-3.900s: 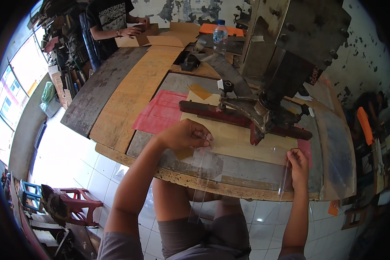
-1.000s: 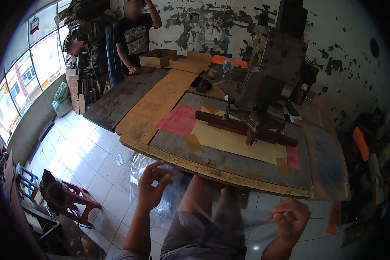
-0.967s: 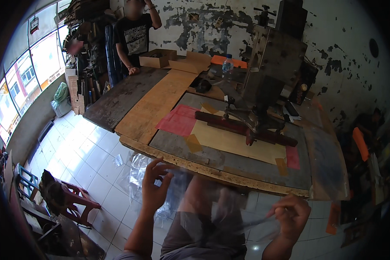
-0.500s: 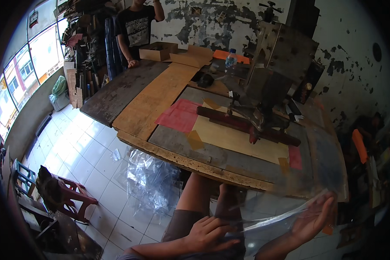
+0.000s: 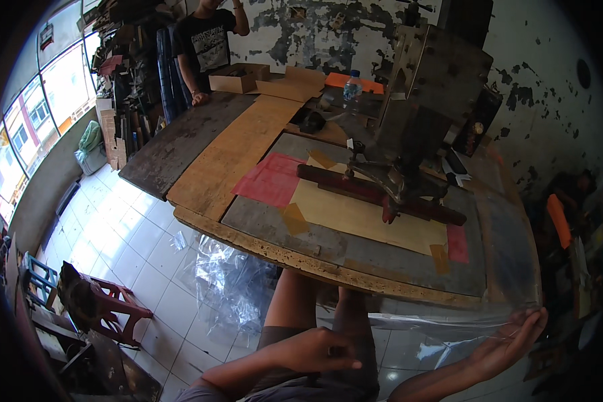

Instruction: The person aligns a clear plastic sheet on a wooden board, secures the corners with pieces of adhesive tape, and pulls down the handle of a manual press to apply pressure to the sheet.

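Note:
My right hand is at the table's near right corner, its fingers pinching a clear plastic sheet. The sheet runs leftward along the table's front edge and hangs partly below it, over the floor. My left hand hovers above my lap with its fingers curled in; whether any film is inside them is hidden. In front of me, the work table carries a grey plate. Taped on the plate lies a yellow sheet, with pink material at its left end. A dark red bar of a press sits over it.
Crumpled clear plastic lies on the tiled floor at left, near a red stool. A cardboard box and a water bottle stand at the table's back. Another person stands beyond the far left corner.
My right hand has moved right and outward to the table corner, drawing the sheet with it. My left hand has curled in and lies apart from the visible film.

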A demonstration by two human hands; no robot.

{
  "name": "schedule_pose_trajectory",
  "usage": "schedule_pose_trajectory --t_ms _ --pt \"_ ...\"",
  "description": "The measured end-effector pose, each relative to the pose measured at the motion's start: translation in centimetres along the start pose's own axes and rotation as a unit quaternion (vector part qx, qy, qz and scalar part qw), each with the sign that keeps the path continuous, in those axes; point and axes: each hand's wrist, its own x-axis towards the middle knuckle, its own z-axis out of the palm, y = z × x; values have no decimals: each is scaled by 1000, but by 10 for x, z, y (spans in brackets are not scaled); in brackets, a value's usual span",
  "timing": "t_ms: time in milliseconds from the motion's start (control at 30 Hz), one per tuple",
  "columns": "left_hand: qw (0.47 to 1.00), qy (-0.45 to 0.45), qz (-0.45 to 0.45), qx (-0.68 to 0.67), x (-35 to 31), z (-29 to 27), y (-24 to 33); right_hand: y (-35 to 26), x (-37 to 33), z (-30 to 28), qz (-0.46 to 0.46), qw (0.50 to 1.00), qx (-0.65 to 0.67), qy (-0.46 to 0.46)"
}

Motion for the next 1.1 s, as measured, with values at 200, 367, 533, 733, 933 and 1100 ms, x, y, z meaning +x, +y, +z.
schedule_pose_trajectory --t_ms 200,367,533,733,933,1100 --pt "977 -68 198 39 1 -27 -17 6 18 -20 -5 1000 -14 22" --pt "988 -11 144 -58 1 -41 -23 7 23 -31 5 999 -38 28" --pt "839 -21 196 -508 9 -38 -67 5 22 -23 26 997 -73 -25" --pt "822 54 163 -543 10 -32 -55 3 25 -21 -28 995 -86 28" --pt "853 -2 59 -519 9 14 -64 11 34 -51 -48 997 14 51" --pt "878 -103 34 -466 -1 23 -47 3 43 -53 -89 992 0 92"
